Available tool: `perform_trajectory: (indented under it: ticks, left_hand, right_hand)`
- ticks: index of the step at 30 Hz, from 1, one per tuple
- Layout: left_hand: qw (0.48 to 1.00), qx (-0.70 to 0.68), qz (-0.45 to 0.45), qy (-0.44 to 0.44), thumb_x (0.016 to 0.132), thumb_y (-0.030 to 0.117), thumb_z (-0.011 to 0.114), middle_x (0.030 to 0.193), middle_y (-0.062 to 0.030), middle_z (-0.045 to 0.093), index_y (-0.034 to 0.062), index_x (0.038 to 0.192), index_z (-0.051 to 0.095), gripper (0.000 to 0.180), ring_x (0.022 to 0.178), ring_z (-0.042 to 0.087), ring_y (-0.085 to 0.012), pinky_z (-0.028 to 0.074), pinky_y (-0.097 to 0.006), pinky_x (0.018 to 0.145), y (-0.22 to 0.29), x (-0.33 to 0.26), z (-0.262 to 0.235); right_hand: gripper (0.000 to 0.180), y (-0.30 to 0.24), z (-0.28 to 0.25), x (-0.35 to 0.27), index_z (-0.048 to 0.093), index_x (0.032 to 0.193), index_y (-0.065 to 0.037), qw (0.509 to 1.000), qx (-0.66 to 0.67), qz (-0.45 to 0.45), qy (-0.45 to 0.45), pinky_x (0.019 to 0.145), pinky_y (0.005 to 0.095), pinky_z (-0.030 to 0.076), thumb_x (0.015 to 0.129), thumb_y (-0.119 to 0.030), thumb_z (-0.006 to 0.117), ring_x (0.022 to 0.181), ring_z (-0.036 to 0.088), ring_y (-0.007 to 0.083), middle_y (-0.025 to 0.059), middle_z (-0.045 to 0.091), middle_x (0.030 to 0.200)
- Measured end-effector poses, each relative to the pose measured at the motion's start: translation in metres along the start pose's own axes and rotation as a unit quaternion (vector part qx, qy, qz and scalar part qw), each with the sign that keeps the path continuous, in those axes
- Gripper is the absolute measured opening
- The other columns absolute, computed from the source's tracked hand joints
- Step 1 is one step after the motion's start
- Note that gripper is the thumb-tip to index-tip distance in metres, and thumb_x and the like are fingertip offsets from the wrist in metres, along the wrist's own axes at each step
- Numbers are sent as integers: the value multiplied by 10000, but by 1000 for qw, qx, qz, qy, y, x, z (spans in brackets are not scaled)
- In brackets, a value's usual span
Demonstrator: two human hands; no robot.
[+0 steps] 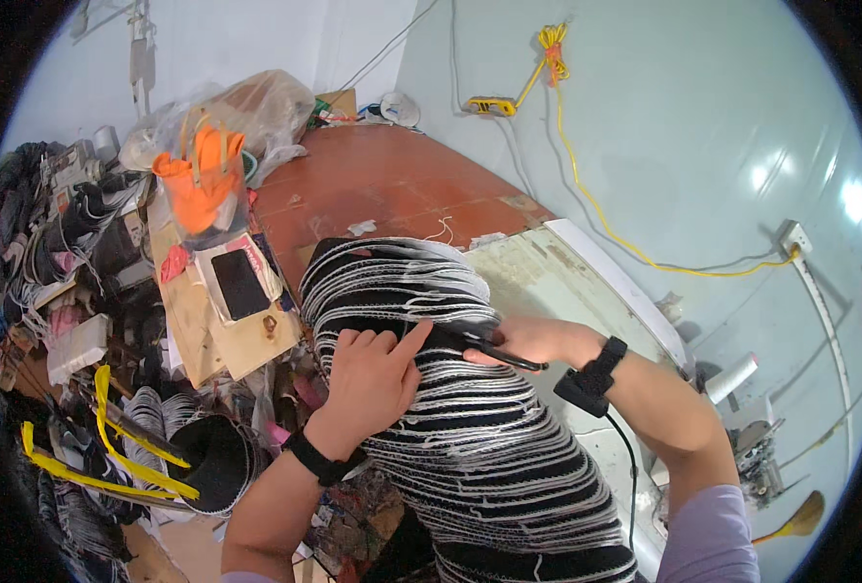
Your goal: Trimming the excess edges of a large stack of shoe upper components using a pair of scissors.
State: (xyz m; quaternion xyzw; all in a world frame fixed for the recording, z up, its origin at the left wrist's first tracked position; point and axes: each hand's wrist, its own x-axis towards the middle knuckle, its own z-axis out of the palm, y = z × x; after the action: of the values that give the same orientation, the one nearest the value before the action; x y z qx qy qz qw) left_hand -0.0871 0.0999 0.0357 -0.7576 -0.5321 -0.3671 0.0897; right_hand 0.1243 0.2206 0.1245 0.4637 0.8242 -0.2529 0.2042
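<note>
A long, bending stack of black fabric pieces (509, 442) with white stitched edges runs from the table down toward me. My left hand (373, 374) rests on its upper part, fingers curled over the pieces and the index finger stretched toward the right hand. Shut around black-handled scissors (520, 360), my right hand (538, 342) is at the stack's right side. The dark blades lie close above the fabric, near my left index finger; their tips are hard to make out. Black straps circle both wrists, and a black box with a cable hangs at the right one.
A phone (241, 286) lies on papers and boards at the left, below an orange bag (201, 180). Heaped fabric and yellow straps (110, 428) crowd the left side. A yellow cord (586, 194) hangs on the wall; a white thread cone (732, 378) is at the right.
</note>
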Motion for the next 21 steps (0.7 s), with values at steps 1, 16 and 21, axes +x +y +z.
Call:
perform_trajectory:
  ticks: [1,16,21]
  left_hand:
    - [1000,0,1,0,829,118,587,765,-85,556,77,1346,533,521,731,534,-272,385,-412,744,0,0,0]
    - [999,28,15,15,832,146,637,770,-78,529,78,1167,620,342,717,546,-271,411,-395,706,-10,9,-4]
    - [999,33,26,-26,793,174,655,910,-124,540,52,866,600,153,854,555,-312,434,-437,755,-14,18,-11]
  right_hand:
    - [816,0,1,-5,619,646,-54,999,31,-11,1,524,339,439,792,-847,490,558,570,185,53,553,557]
    - [560,26,8,-91,694,791,-28,940,-188,-67,278,638,457,522,754,-587,695,709,658,404,197,658,702]
    - [610,29,-2,-119,629,1009,-48,984,-61,-46,160,610,397,471,779,-604,726,662,623,343,148,596,646]
